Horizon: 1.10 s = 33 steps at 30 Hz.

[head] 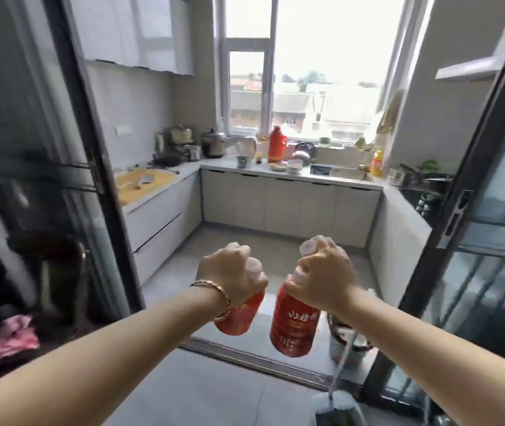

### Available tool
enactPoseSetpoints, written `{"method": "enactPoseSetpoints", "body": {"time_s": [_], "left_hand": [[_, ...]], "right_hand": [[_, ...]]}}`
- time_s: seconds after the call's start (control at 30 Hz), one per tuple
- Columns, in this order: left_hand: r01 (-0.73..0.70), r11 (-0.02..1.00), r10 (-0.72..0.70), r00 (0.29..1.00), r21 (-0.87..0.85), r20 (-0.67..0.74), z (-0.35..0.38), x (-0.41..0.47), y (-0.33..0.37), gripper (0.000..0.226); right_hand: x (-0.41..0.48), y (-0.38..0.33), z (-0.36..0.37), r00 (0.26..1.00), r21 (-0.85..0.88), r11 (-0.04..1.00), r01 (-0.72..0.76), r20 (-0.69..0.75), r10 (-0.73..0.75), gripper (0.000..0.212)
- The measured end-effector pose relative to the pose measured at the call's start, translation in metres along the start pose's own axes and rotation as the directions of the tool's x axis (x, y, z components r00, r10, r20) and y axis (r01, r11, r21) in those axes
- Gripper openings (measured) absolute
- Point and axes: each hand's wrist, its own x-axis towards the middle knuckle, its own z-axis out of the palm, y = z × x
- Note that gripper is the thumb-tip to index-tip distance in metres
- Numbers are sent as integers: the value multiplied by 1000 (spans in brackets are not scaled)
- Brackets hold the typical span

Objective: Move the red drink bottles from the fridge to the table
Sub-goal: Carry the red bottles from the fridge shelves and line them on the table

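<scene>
- Since both red drink bottles hang by their necks, their weight pulls straight down from the fingers; they look full of liquid, so I judge them moderately heavy, with stiff but slightly yielding plastic walls that would be slippery if wet from the fridge.
- The left bottle [238, 315] is clamped in the left hand [229, 272], fist closed round the neck just below the pale cap, the body tilting a little toward the other.
- The right bottle [294, 324] is held the same way by the right hand [325, 272], whose fingers also seem to pinch a second pale cap [308, 248] above it; whether that belongs to a third bottle I cannot tell.
- The neck is a fair hold for carrying, but for setting down, the waist of the body would give more control.
- White Chinese characters run across the right bottle's red label, with smaller print below, too blurred to read surely; no brand is legible.
- Both bottles are in mid-air above the doorway sill [245, 355], between dark sliding door frames [97, 167].
- Beyond lies a kitchen counter [291, 175] under the window, carrying a red thermos [277, 144].
</scene>
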Motion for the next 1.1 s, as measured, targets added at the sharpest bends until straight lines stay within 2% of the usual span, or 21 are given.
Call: {"method": "enactPoseSetpoints", "body": {"time_s": [0.13, 0.23, 0.37, 0.5, 0.6, 0.73, 0.8, 0.93, 1.1], "left_hand": [[296, 955, -296, 955, 3, -24, -9, -27, -97, 37], [487, 872, -486, 873, 35, -40, -20, -55, -148, 37], [717, 696, -716, 697, 36, -47, -35, -93, -203, 36], [847, 531, -841, 531, 38, -104, -48, -130, -248, 40], [912, 410, -903, 410, 22, -130, -60, -162, -275, 34], [954, 286, -940, 297, 88, -168, -78, -207, -312, 38], [958, 248, -948, 271, 147, -167, -86, -227, -331, 40], [969, 189, -964, 214, 157, -159, -105, -276, -389, 39], [956, 203, -966, 231, 212, -119, -141, -336, -469, 37]], "right_hand": [[44, -86, 39, 976, 151, 975, 166, 115, -184, 42], [68, -140, 70, 933, 184, 937, 298, 152, -326, 43], [93, -213, 103, 865, 267, 868, 419, 174, -471, 45], [106, -282, 127, 790, 361, 780, 511, 159, -592, 49], [106, -334, 142, 723, 372, 713, 594, 142, -677, 49], [97, -404, 154, 628, 387, 629, 674, 148, -764, 49], [89, -439, 156, 599, 397, 598, 696, 139, -789, 50], [66, -526, 168, 544, 424, 534, 732, 108, -832, 47], [37, -644, 184, 530, 456, 517, 724, 111, -841, 44]]}}
